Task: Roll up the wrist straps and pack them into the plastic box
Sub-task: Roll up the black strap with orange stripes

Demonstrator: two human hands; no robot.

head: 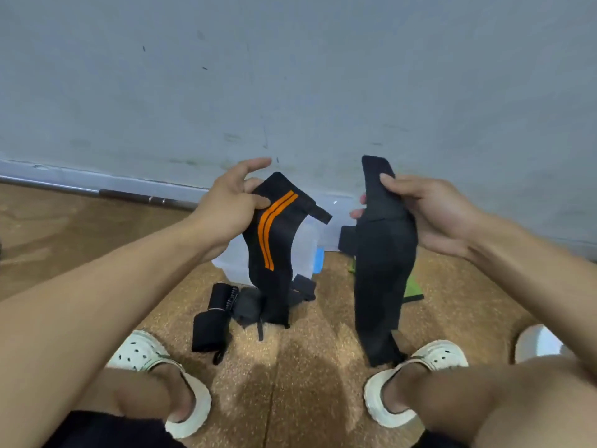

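Straps hang unrolled from both hands: the left hand (233, 198) pinches the top of a black wrist strap with two orange stripes (270, 244), the right hand (429, 215) grips a plain black strap (381, 266), both tails reaching down toward the cork floor (310, 367). Behind the striped strap, the clear plastic box (303, 250) sits on the floor at its far edge, by the wall (290, 76). Just in front of the box lie rolled black straps (214, 318); a green piece (413, 287) shows behind the plain strap.

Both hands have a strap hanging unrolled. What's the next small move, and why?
Probably set the plain black strap in the right hand down on the floor, freeing both hands to roll the orange-striped strap held by the left hand. Both straps hang unrolled, and rolling likely needs two hands.
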